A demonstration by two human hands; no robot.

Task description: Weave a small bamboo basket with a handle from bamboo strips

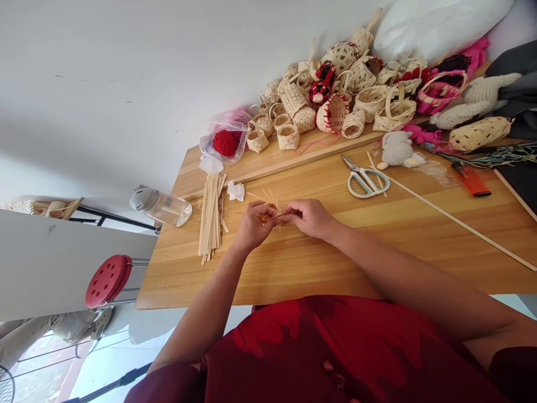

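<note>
My left hand [251, 224] is closed on a small bundle of thin pale strips [274, 197], whose ends fan out beyond the fingers. A shiny amber-coloured bit [265, 216] shows at the left fingers; I cannot make out what it is. My right hand [310, 217] pinches the near side of the same piece, its fingertips meeting the left ones. Fingers hide most of the piece. Left of the hands lies a stack of flat wooden strips [210, 215], with a crumpled white scrap [236, 191] beside it. Scissors [364, 178] with pale handles rest beyond my right hand.
Many small woven baskets [331, 112] crowd the back of the table [377, 246]. A clear bottle [168, 208] lies at the left edge. A long thin strip [457, 211], a red lighter [474, 180] and a grey crocheted figure [396, 148] are to the right. Red stools [108, 280] stand left.
</note>
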